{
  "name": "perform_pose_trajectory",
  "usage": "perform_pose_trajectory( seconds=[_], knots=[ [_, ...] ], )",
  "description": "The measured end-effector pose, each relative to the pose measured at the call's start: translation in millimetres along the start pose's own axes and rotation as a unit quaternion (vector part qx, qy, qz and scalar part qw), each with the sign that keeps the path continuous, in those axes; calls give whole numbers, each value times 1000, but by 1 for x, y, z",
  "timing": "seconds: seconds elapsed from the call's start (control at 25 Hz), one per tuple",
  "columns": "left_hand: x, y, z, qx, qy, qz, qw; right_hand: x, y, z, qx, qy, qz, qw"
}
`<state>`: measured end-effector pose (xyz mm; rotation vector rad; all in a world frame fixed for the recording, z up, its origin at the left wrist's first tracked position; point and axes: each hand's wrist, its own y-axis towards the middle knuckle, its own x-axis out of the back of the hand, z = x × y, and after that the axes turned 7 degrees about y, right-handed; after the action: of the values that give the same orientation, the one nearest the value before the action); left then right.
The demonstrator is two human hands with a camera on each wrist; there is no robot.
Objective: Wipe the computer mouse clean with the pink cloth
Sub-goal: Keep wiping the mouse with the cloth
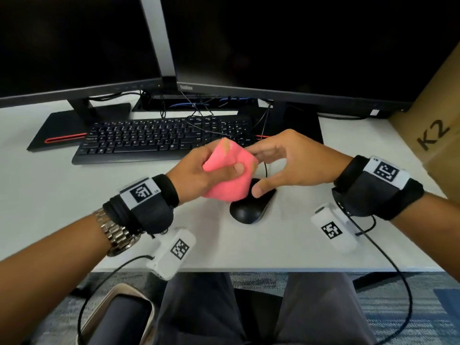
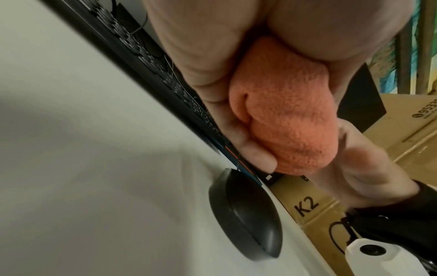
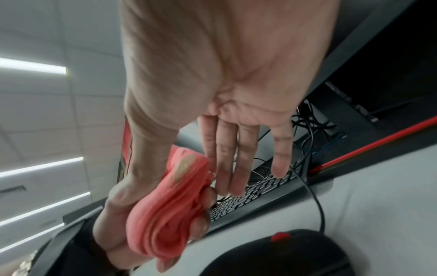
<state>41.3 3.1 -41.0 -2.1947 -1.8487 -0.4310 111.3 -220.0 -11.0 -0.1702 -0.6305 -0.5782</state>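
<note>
1. While the black computer mouse (image 1: 251, 206) lies on the white desk (image 1: 49, 185), the head view shows the left hand (image 1: 199, 171) clenched round the bunched pink cloth (image 1: 230, 170), thumb pressed across its front, holding it just above the mouse's far end. The right hand (image 1: 286, 163) reaches in from the right with fingers loosely extended; its fingertips meet the cloth's far right edge, and its thumb hangs just over the mouse. A black keyboard (image 1: 159, 138) lies beyond the hands, two dark monitors (image 1: 286, 46) stand behind it, and a cardboard box (image 1: 433, 130) marked K2 sits at the far right.

2. From the left wrist, the cloth (image 2: 286, 115) bulges out of the curled fingers (image 2: 250, 147), with the mouse (image 2: 248, 220) below on the desk and clear of the fabric.

3. From the right wrist, the right hand's palm (image 3: 236, 74) is spread and its fingers (image 3: 236, 158) straight; motion blur makes it hard to say whether they actually grip the cloth (image 3: 170, 211) or merely touch it. The mouse (image 3: 283, 255), with a red scroll wheel (image 3: 281, 236), sits at the near edge.
</note>
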Motion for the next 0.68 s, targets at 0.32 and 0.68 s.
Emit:
perform_pose_trajectory(
  seconds=[0.32, 0.68],
  knots=[
    [-15, 4, -2, -34, -12, -23, 999, -2, -1, -2, -11, 153, -60, 986],
    [-4, 0, -2, 65, -54, -10, 996, 14, -2, -9, -24, 95, -109, 989]
  ],
)
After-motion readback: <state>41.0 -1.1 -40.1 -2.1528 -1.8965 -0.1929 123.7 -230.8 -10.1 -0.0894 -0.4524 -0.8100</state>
